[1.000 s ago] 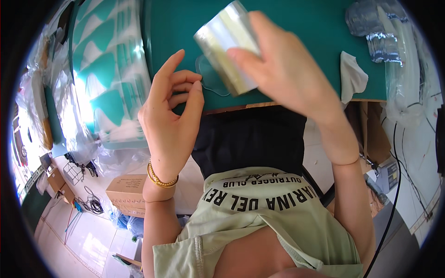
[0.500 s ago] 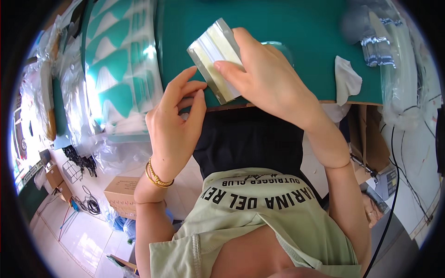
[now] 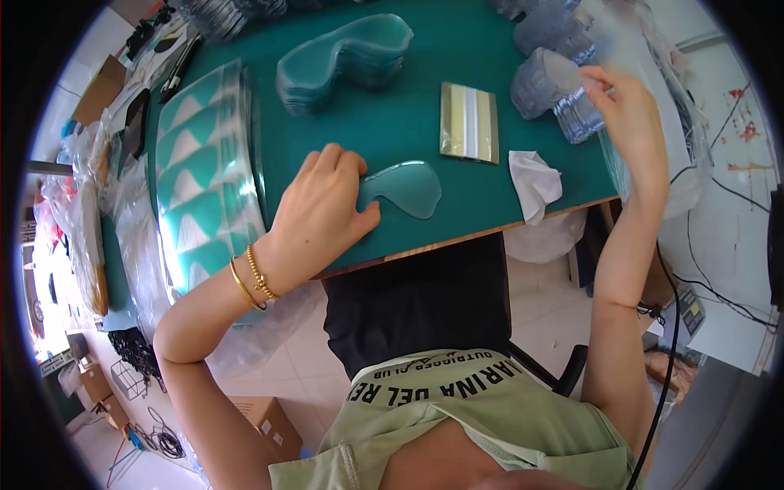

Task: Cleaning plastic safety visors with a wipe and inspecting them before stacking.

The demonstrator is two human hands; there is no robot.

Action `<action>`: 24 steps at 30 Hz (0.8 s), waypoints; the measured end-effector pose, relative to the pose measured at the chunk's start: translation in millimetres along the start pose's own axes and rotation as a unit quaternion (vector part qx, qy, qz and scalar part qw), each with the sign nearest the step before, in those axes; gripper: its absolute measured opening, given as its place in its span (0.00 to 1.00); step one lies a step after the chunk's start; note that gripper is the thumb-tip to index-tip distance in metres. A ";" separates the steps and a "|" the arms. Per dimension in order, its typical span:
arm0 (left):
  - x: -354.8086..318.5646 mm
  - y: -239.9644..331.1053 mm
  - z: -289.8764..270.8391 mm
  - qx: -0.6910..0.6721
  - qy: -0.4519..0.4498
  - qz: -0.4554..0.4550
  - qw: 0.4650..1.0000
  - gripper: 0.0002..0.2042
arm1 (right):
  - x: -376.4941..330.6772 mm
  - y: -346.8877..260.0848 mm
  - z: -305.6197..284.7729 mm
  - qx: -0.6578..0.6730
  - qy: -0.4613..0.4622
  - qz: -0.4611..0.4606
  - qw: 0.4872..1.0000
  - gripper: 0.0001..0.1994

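On the green table near its front edge, my left hand [image 3: 318, 196] has its fingers curled over the left end of a clear teal goggle lens [image 3: 412, 189], hiding that end. At the right, my right hand [image 3: 630, 122] reaches to a stack of clear, curved plastic lenses [image 3: 543, 86]. Its thumb and index finger pinch together at the edge of the top lens. A flat pack of pale yellow strips with a white middle band [image 3: 469, 122] lies on the table between the hands. Beside it rests a crumpled white cloth [image 3: 535, 186].
A tall stack of teal goggle lenses [image 3: 347, 61] stands farther back. Left lie clear sheets with lens-shaped cutouts [image 3: 200, 163]. Plastic-wrapped pieces line the right edge, and a black cable [image 3: 671, 343] hangs there. A black chair armrest [image 3: 574, 367] is below.
The strip pack has left my right hand and lies on the table. My right hand has moved right to the clear lenses; my left hand has come down onto the teal lens.
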State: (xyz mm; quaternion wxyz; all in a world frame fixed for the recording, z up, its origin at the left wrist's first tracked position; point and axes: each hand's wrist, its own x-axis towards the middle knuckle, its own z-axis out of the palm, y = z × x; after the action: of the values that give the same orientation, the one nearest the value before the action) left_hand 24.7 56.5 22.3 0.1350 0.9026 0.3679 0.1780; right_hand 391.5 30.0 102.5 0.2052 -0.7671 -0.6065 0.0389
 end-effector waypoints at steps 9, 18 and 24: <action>76.8 -24.0 -50.3 0.007 0.130 -0.003 0.992 0.16 | 24.8 26.7 -19.1 -0.082 0.025 -0.075 0.993 0.15; 114.2 -70.3 -60.2 0.087 0.124 -0.016 0.988 0.22 | -63.3 -93.8 89.3 0.066 -0.072 -0.271 0.958 0.11; 26.2 -12.2 -57.0 -0.023 0.140 -0.036 0.989 0.18 | -90.9 -75.1 100.7 0.222 0.021 -0.132 0.966 0.11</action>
State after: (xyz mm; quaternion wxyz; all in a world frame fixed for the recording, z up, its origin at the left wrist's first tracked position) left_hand 10.6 90.1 74.9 0.1095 0.8518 0.4109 0.3059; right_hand 268.0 -15.6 20.6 0.3863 -0.6163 -0.6740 0.1292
